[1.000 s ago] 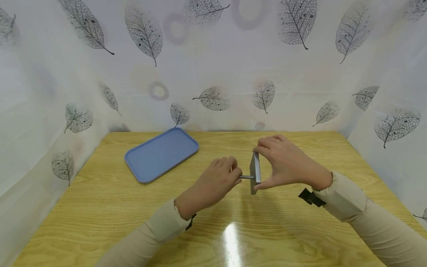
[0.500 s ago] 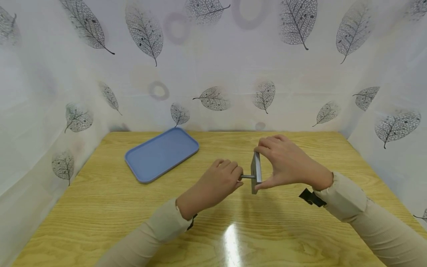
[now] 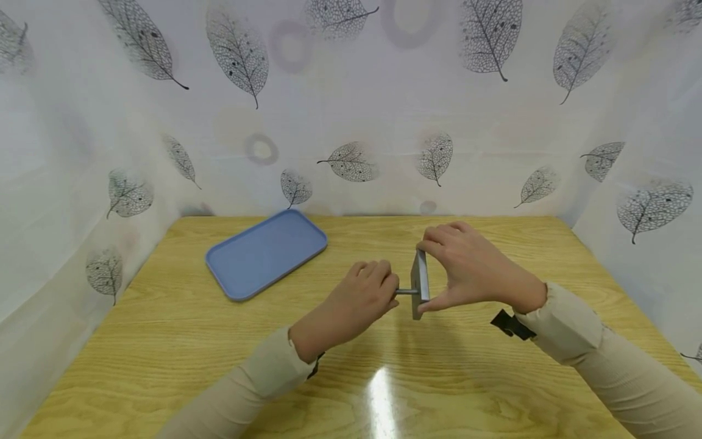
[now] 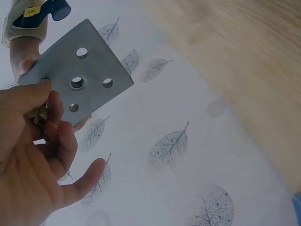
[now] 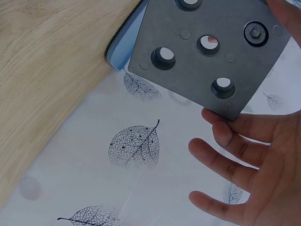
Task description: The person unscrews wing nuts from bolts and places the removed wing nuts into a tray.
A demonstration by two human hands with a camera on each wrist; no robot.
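Note:
My right hand (image 3: 474, 268) grips a square grey metal plate (image 3: 420, 277) by opposite edges, thumb below and fingers above, holding it on edge over the table. The plate (image 4: 91, 68) has several round holes. In one of them the right wrist view shows a recessed socket-head bolt (image 5: 255, 33). The bolt's grey shank (image 3: 407, 291) sticks out of the plate's left face toward my left hand (image 3: 351, 302), whose fingers are curled at its far end. In the left wrist view those fingers pinch a small brass-coloured threaded piece (image 4: 37, 117), partly hidden by the fingers and thumb.
A blue rectangular tray (image 3: 265, 253) lies at the back left of the wooden table (image 3: 181, 341). White curtains (image 3: 362, 110) with a leaf print stand behind the table and at both sides. Black straps (image 3: 512, 325) show at the sleeve cuffs.
My left fingers have shifted slightly around the end of the bolt, curling further over it. The plate and my right hand stay almost in place; the tray has not moved.

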